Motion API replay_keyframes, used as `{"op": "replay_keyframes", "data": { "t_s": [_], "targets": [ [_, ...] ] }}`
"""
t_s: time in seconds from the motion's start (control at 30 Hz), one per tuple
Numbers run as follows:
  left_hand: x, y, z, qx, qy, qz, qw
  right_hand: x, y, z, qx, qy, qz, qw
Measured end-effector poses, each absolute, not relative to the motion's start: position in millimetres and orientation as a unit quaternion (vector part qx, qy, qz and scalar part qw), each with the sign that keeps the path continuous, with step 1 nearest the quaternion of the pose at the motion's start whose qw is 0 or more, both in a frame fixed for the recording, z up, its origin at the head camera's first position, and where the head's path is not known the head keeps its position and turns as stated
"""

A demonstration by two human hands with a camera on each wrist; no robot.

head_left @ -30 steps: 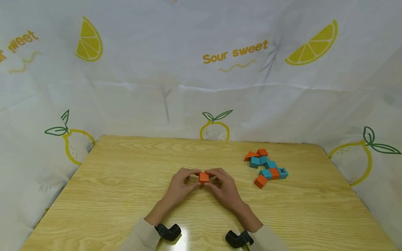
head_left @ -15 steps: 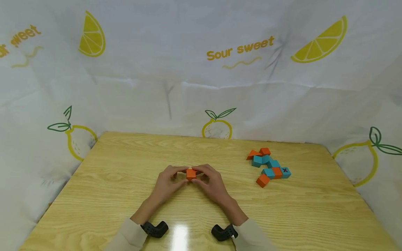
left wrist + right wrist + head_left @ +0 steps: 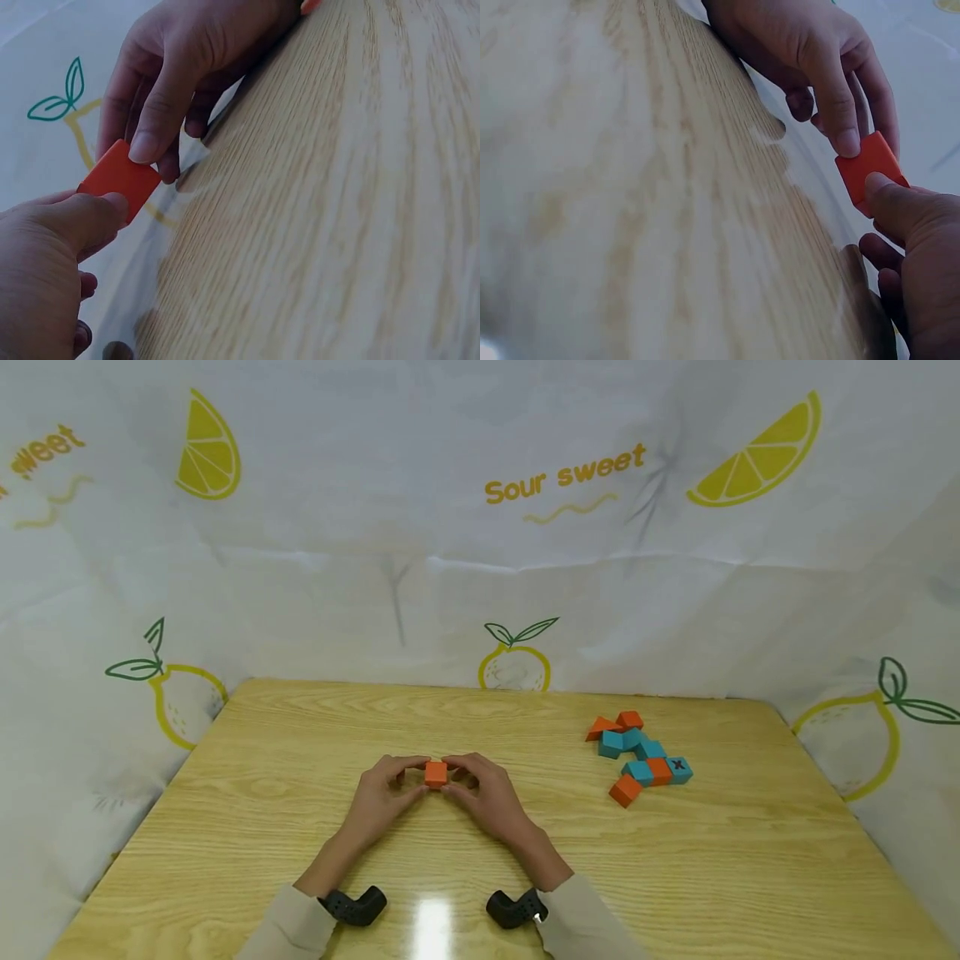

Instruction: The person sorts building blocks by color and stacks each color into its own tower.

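Between the two hands is a small orange block, left of the middle of the table. My left hand pinches its left side with thumb and fingers, while my right hand pinches it from the right. In the left wrist view the left thumb lies on a face of the orange block, and the other hand's thumb touches its upper corner. The right wrist view has the right thumb pressed on the orange block. Whether the block touches the tabletop I cannot tell.
Right of the hands, several orange and blue blocks lie grouped on the wooden table: an orange triangle, an orange block, and a blue block with a dark X mark among them. A lemon-print cloth hangs behind.
Both hands have shifted left across the table with the orange block between them, mostly in the first half second. The grouped blocks stay as they were; the head view has tilted slightly.
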State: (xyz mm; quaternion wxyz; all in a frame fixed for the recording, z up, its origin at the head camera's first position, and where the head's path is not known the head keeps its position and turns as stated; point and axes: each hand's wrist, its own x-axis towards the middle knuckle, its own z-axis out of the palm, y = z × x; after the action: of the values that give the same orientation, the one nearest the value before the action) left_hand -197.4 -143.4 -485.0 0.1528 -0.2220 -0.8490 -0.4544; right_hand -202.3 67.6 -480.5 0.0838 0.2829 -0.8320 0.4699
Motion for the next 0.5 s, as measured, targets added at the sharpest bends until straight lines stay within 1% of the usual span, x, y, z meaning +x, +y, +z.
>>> {"op": "replay_keyframes", "data": {
  "t_s": [0.27, 0.5],
  "targets": [
    [-198.3, -143.2, -487.3, -0.196, -0.858, -0.455, 0.139, -204.3, 63.5, -482.1, 0.273, -0.843, 0.455, 0.082],
    [-199.6, -142.5, -486.5, -0.199, -0.864, -0.438, 0.149, -207.5, 62.3, -482.0, 0.269, -0.85, 0.444, 0.088]
  ]
}}
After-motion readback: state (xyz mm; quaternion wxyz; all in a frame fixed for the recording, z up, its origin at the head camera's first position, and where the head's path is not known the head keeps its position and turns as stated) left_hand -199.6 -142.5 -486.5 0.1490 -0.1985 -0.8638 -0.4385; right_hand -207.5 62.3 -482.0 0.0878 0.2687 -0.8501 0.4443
